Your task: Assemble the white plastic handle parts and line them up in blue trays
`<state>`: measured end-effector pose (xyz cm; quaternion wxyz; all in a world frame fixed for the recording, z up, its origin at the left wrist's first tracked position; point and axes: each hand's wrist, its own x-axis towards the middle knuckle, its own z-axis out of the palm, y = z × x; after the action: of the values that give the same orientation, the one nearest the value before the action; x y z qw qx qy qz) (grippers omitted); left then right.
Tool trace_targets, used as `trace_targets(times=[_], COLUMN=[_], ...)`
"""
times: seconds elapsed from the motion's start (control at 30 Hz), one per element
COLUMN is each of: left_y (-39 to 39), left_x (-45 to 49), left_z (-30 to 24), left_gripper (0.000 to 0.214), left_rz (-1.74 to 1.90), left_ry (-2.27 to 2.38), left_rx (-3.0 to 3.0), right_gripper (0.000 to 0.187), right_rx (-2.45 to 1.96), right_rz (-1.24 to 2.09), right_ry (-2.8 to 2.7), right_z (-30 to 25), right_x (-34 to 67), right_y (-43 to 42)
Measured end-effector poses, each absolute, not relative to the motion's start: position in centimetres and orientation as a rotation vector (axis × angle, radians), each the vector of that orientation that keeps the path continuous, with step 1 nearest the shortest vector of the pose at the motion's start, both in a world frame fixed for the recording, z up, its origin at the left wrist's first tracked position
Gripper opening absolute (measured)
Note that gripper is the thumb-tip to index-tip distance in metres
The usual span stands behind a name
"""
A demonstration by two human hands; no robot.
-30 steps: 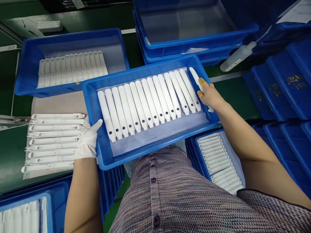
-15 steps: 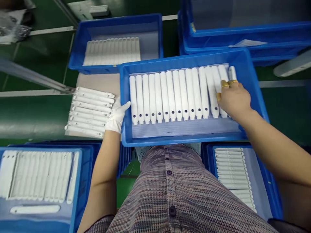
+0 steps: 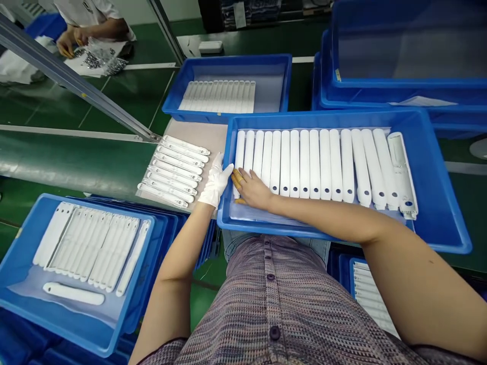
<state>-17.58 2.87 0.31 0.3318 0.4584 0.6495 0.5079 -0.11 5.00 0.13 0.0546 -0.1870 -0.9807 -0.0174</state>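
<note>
A blue tray (image 3: 437,203) rests in front of me and holds a row of long white plastic parts (image 3: 315,162) lying side by side. The part at the right end (image 3: 401,167) lies with its hollow side up. My left hand (image 3: 215,183), in a white glove, grips the tray's left rim. My right hand (image 3: 254,190), with yellow finger cots, reaches across to the left end of the row. Its fingers and thumb close on the lower end of the leftmost white part (image 3: 240,147).
More white parts (image 3: 173,170) lie in a row on a beige sheet left of the tray. Blue trays with parts stand at the back (image 3: 228,86), lower left (image 3: 76,253) and lower right (image 3: 365,289). Stacked blue bins (image 3: 399,91) fill the far right. A metal rail (image 3: 76,83) crosses the green belt. Another person's hands (image 3: 72,40) work at top left.
My right hand has moved from the right end of the row to the left end. The view has shifted left and the tray sits further right. My left hand stays on the rim.
</note>
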Motion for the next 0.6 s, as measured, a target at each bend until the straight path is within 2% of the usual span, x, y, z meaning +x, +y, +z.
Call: trace_targets(times=[0.13,0.2,0.3,0.33,0.4,0.5,0.53,0.6], left_y=[2.2,2.9,5.1,5.9,7.1,6.7,6.1,4.6], left_x=[-17.3,-16.6,-14.4,-13.6,-11.8,-9.5,-8.8,-7.5], left_z=[3.9,5.7,7.0,7.0,6.8,6.1,6.0,6.0], left_gripper=[0.057,0.063,0.076,0.073,0.053,0.019,0.016,0.027], left_rz=[1.449,1.257,0.906,0.876,0.901,0.936,0.94,0.939], left_ry=[1.824,1.729,1.207,1.029,0.824,0.869,0.889,0.886], left_rx=[1.219,1.04,0.704,0.61,0.479,0.449,0.465,0.532], right_gripper=[0.059,0.055,0.053,0.053,0.055,0.054,0.054,0.056], right_rx=[-0.499,-0.571,-0.705,-0.711,-0.643,-0.509,-0.517,-0.555], right_rz=[-0.028,0.024,0.111,0.149,0.276,0.667,0.786,0.828], right_ry=[-2.859,-2.784,-2.685,-2.67,-2.663,-2.555,-2.451,-2.231], right_z=[3.9,6.6,9.1,9.3,8.9,7.5,7.1,7.1], right_x=[2.0,3.2,4.7,5.3,6.9,10.2,11.3,13.0], right_y=[6.9,8.3,10.0,10.4,10.8,11.0,10.9,10.4])
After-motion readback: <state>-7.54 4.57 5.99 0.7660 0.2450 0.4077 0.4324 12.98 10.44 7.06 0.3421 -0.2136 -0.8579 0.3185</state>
